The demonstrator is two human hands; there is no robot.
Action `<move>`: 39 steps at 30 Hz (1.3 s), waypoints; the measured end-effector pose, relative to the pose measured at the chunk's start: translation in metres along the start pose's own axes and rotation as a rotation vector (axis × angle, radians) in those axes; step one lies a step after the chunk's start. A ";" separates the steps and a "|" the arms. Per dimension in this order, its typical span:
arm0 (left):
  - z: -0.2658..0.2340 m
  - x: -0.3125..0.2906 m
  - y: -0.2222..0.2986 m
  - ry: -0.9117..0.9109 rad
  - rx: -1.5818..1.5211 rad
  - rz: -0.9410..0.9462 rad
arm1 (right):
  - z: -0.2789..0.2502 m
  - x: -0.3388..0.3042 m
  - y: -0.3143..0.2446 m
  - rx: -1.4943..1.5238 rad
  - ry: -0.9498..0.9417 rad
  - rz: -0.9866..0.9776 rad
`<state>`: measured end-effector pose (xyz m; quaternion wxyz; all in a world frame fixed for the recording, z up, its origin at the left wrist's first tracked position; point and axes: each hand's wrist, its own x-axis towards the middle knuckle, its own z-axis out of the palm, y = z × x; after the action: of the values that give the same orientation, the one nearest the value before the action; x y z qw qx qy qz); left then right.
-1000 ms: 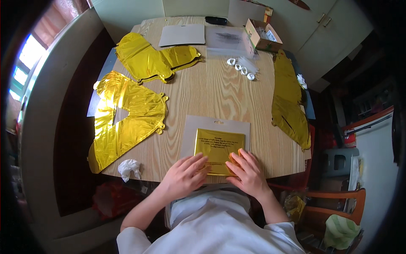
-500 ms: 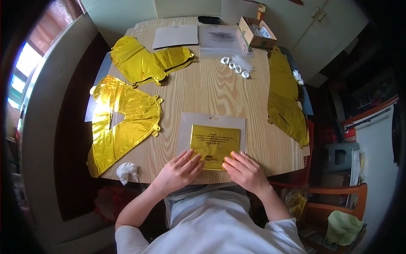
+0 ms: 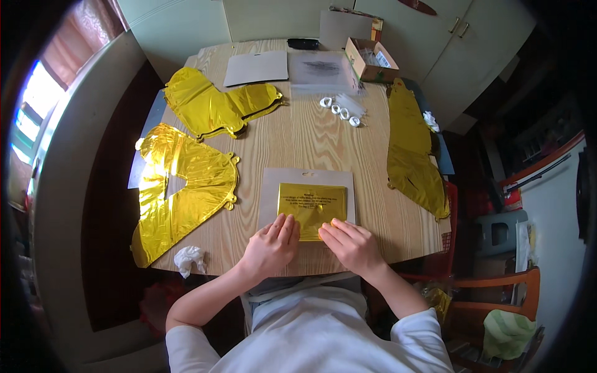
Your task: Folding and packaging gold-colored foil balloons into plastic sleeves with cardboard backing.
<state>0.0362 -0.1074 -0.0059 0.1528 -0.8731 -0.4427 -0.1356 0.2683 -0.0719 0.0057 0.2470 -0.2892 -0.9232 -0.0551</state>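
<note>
A folded gold foil packet [image 3: 311, 198] with dark print lies on a pale card [image 3: 271, 186] with a hanging slot at its top, near the table's front edge. My left hand [image 3: 272, 245] rests on the packet's lower left corner, fingers stretched out side by side. On the lower right part lies my right hand [image 3: 354, 247], its fingers also extended and pressing down on the foil. Neither hand grasps anything; the undersides of the fingertips are hidden. Flat gold foil balloons lie to the left, one nearer [image 3: 193, 180] and one farther [image 3: 217, 102].
Another gold foil balloon [image 3: 407, 143] lies along the right edge. White ribbon rolls [image 3: 336, 109], a clear plastic sleeve [image 3: 320, 71], a white card [image 3: 256, 68] and a cardboard box [image 3: 373, 60] sit toward the back. Crumpled white tissue [image 3: 189, 260] lies at the front left edge.
My right hand has slid slightly inward and my left hand a little farther onto the packet, so they are closer together. The whole view has shifted slightly.
</note>
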 end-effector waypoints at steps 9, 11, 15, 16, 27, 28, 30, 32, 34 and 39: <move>-0.031 0.024 -0.041 0.006 0.063 0.024 | -0.028 0.029 0.027 0.040 0.056 0.010; -0.052 0.036 -0.047 -0.130 0.061 0.025 | -0.037 0.036 0.033 0.120 0.014 0.061; -0.073 0.046 -0.059 -0.173 -0.043 0.004 | -0.059 0.060 0.044 0.254 -0.156 0.106; -0.081 0.049 -0.063 -0.179 -0.073 0.009 | -0.067 0.069 0.047 0.339 -0.238 0.141; -0.129 0.070 -0.088 -0.382 -0.179 -0.056 | 0.064 0.112 0.216 0.091 -0.028 0.616; -0.130 0.072 -0.088 -0.393 -0.178 -0.066 | 0.071 0.111 0.219 0.003 -0.014 0.598; -0.129 0.074 -0.088 -0.386 -0.186 -0.063 | 0.079 0.108 0.226 -0.052 -0.028 0.587; -0.128 0.077 -0.087 -0.378 -0.191 -0.057 | 0.085 0.101 0.233 -0.150 -0.001 0.589; -0.127 0.074 -0.087 -0.381 -0.188 -0.071 | 0.075 0.101 0.220 -0.002 0.060 0.564; -0.128 0.066 -0.085 -0.398 -0.181 -0.066 | -0.050 0.119 0.107 0.600 0.105 0.420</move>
<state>-0.0081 -0.0612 0.1481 -0.0212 -0.8779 -0.4783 -0.0047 0.2651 0.0651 0.1033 0.3739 -0.3838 -0.8049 0.2550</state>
